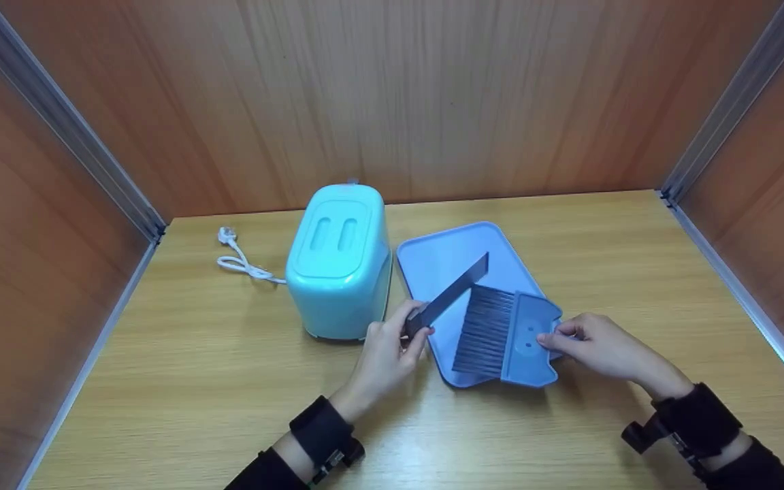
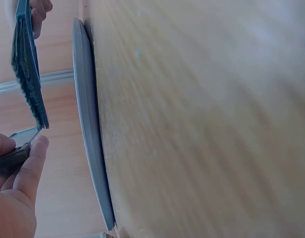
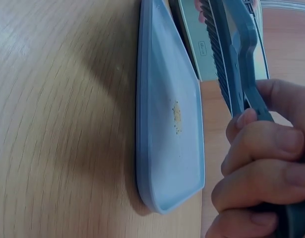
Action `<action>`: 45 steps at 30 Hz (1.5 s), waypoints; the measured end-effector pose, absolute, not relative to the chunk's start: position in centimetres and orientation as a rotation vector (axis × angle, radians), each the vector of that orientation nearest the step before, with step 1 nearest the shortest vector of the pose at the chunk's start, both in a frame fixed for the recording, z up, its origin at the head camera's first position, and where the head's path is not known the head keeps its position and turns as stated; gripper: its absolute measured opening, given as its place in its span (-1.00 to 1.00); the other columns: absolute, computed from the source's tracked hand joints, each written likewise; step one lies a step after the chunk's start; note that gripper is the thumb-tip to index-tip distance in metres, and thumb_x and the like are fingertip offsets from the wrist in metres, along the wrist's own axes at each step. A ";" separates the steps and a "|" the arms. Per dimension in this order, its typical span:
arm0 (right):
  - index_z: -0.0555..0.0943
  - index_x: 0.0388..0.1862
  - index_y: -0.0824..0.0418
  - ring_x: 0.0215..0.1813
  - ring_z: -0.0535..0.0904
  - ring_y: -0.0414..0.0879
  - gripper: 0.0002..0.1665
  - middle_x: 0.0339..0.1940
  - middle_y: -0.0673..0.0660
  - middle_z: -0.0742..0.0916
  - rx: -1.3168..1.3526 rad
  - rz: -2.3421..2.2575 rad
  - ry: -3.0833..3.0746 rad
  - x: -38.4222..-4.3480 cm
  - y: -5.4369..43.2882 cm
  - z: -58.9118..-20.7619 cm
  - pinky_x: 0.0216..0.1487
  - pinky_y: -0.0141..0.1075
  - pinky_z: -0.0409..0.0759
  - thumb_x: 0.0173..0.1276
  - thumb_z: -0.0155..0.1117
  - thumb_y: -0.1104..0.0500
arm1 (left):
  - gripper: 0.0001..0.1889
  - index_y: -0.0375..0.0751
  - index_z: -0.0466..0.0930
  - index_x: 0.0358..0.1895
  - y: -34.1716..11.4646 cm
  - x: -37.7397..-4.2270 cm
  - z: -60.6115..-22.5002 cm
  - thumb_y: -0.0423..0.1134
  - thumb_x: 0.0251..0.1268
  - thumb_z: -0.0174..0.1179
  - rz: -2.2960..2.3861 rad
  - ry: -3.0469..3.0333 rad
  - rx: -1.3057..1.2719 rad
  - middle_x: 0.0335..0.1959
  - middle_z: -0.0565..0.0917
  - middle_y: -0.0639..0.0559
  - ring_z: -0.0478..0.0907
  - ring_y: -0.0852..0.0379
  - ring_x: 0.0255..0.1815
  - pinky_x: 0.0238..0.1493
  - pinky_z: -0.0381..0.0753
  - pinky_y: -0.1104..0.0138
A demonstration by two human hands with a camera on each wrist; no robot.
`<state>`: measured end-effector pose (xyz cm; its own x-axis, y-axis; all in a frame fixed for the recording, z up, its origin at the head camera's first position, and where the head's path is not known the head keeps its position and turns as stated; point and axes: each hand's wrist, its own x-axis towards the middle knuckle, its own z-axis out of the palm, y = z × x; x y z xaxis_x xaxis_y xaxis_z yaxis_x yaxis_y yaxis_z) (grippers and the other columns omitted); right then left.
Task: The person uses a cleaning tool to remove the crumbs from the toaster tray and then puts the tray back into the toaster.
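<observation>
My left hand (image 1: 386,354) pinches the dark handle of a flat-bladed tool (image 1: 456,289), its blade slanting up to the right in the head view. A blue brush (image 1: 528,337) with dark bristles is in my right hand (image 1: 599,347), thumb on its near face and fingers curled behind. The bristles point left, close to the blade. Both are held above a light blue tray (image 1: 436,252). In the right wrist view, yellowish crumbs (image 3: 177,116) lie on the tray's surface.
A turquoise toaster (image 1: 334,265) with a lid on top stands just left of the tray. Its white cord and plug (image 1: 235,252) lie farther left on the wooden table (image 1: 194,381). Wooden panels (image 1: 399,102) enclose the back and both sides.
</observation>
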<state>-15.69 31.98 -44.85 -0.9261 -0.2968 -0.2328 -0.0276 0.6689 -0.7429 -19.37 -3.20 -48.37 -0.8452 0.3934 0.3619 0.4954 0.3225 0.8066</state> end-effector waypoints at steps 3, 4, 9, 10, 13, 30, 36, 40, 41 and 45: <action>0.75 -0.29 0.32 -0.47 0.48 -0.24 -0.50 -0.46 -0.02 0.67 -0.247 -1.152 2.559 -15.8 32.1 -44.8 -0.55 -0.44 0.21 0.65 0.26 -0.08 | -0.72 -0.25 0.58 0.22 -3.2 -19.4 -48.4 -0.41 0.54 0.26 -1.555 -2.470 -0.848 -0.18 0.84 -0.24 0.86 -0.13 -0.30 -0.32 0.80 0.51; 0.75 -0.27 0.31 -0.49 0.45 -0.24 -0.50 -0.46 -0.01 0.66 -0.227 -1.152 2.561 -15.8 32.2 -44.8 -0.55 -0.45 0.22 0.65 0.25 -0.09 | -0.72 -0.25 0.59 0.22 -3.1 -19.4 -48.4 -0.41 0.54 0.26 -1.547 -2.469 -0.851 -0.18 0.84 -0.23 0.86 -0.12 -0.30 -0.31 0.80 0.51; 0.66 -0.33 0.27 -0.52 0.31 -0.23 -0.45 -0.55 -0.08 0.46 -0.118 -1.117 2.578 -15.8 32.4 -44.7 -0.53 -0.44 0.20 0.66 0.22 -0.17 | -0.72 -0.23 0.58 0.22 -3.1 -19.4 -48.4 -0.43 0.54 0.25 -1.516 -2.478 -0.858 -0.16 0.85 -0.21 0.87 -0.09 -0.20 -0.20 0.81 0.52; 0.63 -0.36 0.27 -0.53 0.25 -0.22 -0.43 -0.56 -0.08 0.39 -0.107 -1.107 2.587 -15.8 32.5 -44.7 -0.53 -0.44 0.19 0.66 0.22 -0.18 | -0.72 -0.24 0.58 0.22 -3.1 -19.4 -48.4 -0.43 0.54 0.25 -1.514 -2.480 -0.858 -0.16 0.85 -0.21 0.87 -0.09 -0.18 -0.18 0.81 0.52; 0.60 -0.39 0.27 -0.55 0.25 -0.22 -0.41 -0.59 -0.09 0.36 -0.094 -1.083 2.605 -15.6 32.7 -44.6 -0.53 -0.45 0.19 0.65 0.22 -0.20 | -0.71 -0.24 0.58 0.23 -3.1 -19.3 -48.4 -0.44 0.55 0.23 -1.523 -2.491 -0.853 -0.13 0.85 -0.23 0.88 -0.11 -0.16 -0.16 0.82 0.50; 0.52 -0.48 0.21 -0.59 0.28 -0.25 -0.41 -0.63 -0.11 0.40 -0.137 -1.082 2.636 -15.6 32.3 -44.2 -0.57 -0.46 0.19 0.64 0.23 -0.19 | -0.72 -0.24 0.59 0.23 -3.3 -19.2 -48.3 -0.42 0.56 0.23 -1.498 -2.501 -0.836 -0.13 0.85 -0.20 0.88 -0.08 -0.12 -0.14 0.84 0.47; 0.50 -0.51 0.20 -0.56 0.26 -0.26 -0.41 -0.59 -0.12 0.37 -0.160 -1.058 2.636 -15.6 32.3 -44.6 -0.54 -0.45 0.21 0.65 0.23 -0.17 | -0.72 -0.21 0.59 0.24 -3.3 -19.2 -48.4 -0.41 0.56 0.23 -1.513 -2.506 -0.827 -0.11 0.86 -0.19 0.88 -0.07 -0.09 -0.10 0.83 0.47; 0.53 -0.52 0.22 -0.56 0.25 -0.27 -0.40 -0.59 -0.13 0.36 -0.185 -1.031 2.628 -15.4 32.4 -44.5 -0.53 -0.45 0.21 0.65 0.23 -0.15 | -0.71 -0.21 0.58 0.25 -3.4 -19.3 -48.4 -0.42 0.56 0.22 -1.542 -2.513 -0.827 -0.10 0.85 -0.21 0.87 -0.11 -0.11 -0.10 0.84 0.47; 0.54 -0.52 0.23 -0.56 0.26 -0.26 -0.40 -0.59 -0.13 0.35 -0.189 -1.031 2.624 -15.4 32.4 -44.5 -0.54 -0.45 0.21 0.66 0.23 -0.15 | -0.70 -0.21 0.58 0.26 -3.4 -19.3 -48.4 -0.42 0.56 0.22 -1.548 -2.515 -0.822 -0.09 0.85 -0.21 0.87 -0.11 -0.11 -0.10 0.84 0.47; 0.61 -0.46 0.24 -0.56 0.26 -0.25 -0.42 -0.59 -0.12 0.36 -0.158 -1.037 2.615 -15.2 32.4 -44.1 -0.54 -0.45 0.21 0.65 0.22 -0.17 | -0.69 -0.21 0.58 0.27 -3.4 -19.4 -48.5 -0.42 0.56 0.22 -1.541 -2.515 -0.814 -0.08 0.85 -0.21 0.87 -0.08 -0.11 -0.09 0.84 0.45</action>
<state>-15.19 32.39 -44.10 -0.9418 -0.2185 -0.2555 0.0160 0.7299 -0.6833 -19.35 -3.43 -48.51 -0.8554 0.3955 0.3344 0.4775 0.3525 0.8048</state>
